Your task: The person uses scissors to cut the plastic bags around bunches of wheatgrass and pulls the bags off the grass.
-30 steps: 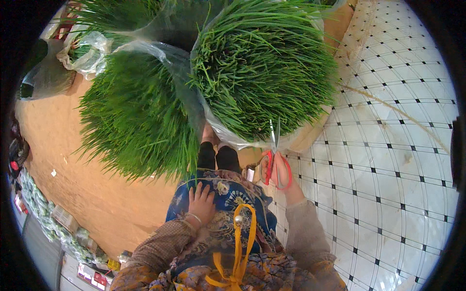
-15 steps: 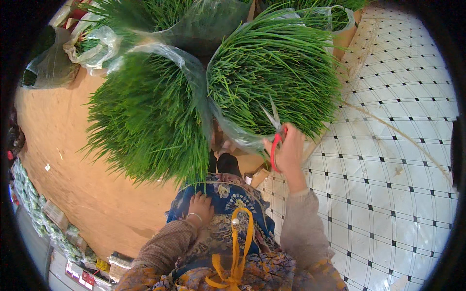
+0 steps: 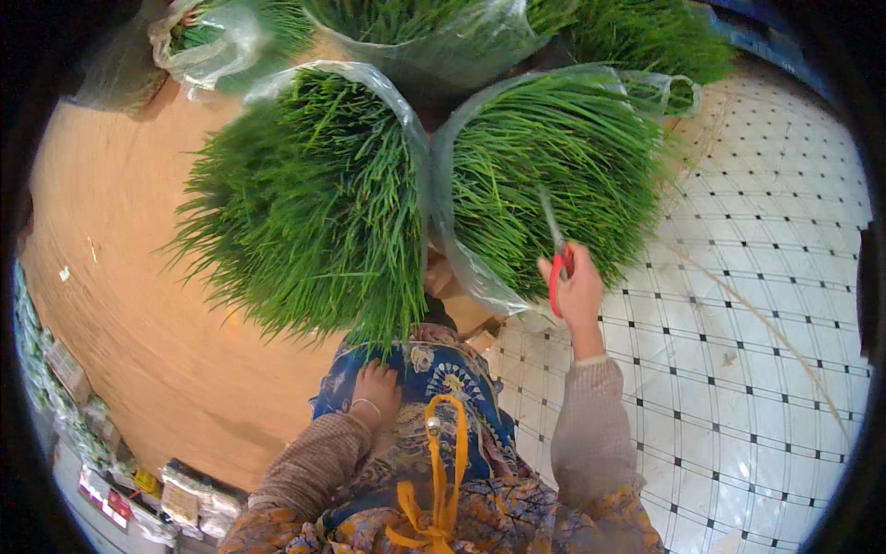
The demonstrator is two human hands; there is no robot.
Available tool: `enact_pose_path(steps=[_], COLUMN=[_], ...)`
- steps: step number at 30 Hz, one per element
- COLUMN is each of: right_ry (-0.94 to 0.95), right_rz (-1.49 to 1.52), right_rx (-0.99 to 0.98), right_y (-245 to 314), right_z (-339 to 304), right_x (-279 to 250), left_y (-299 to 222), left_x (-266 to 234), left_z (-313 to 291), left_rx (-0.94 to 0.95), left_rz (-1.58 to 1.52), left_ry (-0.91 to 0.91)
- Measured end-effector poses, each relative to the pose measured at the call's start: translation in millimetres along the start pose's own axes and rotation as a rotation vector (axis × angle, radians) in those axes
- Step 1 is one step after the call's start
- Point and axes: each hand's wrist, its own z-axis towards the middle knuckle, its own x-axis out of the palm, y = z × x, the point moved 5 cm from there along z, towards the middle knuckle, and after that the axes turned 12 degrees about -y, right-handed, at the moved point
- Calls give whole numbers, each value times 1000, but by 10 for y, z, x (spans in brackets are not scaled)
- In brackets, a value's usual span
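Note:
My right hand (image 3: 579, 294) grips a pair of scissors (image 3: 556, 268) by the red handles, the blades pointing away from me and nearly together. They are over the front right side of a large bundle of long, thin, chive-like greens (image 3: 554, 166), wrapped in a clear plastic bag (image 3: 480, 282). To its left stands a second bagged bundle of the same greens (image 3: 309, 212), its leaf tips fanning out towards me. My left hand (image 3: 377, 395) rests on the blue patterned apron (image 3: 420, 365) over my lap, fingers laid out just below those tips.
Behind are more bagged greens (image 3: 406, 23), with a knotted clear bag (image 3: 217, 46) at the back left. A brown floor (image 3: 166, 323) spreads to the left, white tile with black dots (image 3: 729, 305) to the right. Boxes and packages (image 3: 180, 503) line the lower left.
The view has shifted, so the bundles sit lower and further right. The scissor blades, spread apart before, are now nearly closed. My left hand stays on the apron.

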Motion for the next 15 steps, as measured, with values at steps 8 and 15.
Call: enact_pose_path(steps=[8,15], right_ry=[-24,-18], right_rz=[-237,-58], right_rx=[-440,-141], right_y=[705,715], right_z=[59,261], right_x=[365,515], left_y=[113,119], left_x=[45,255], left_z=[-38,-90], left_rx=[-19,-61], left_rz=[-48,-112], left_ry=[-14,12])
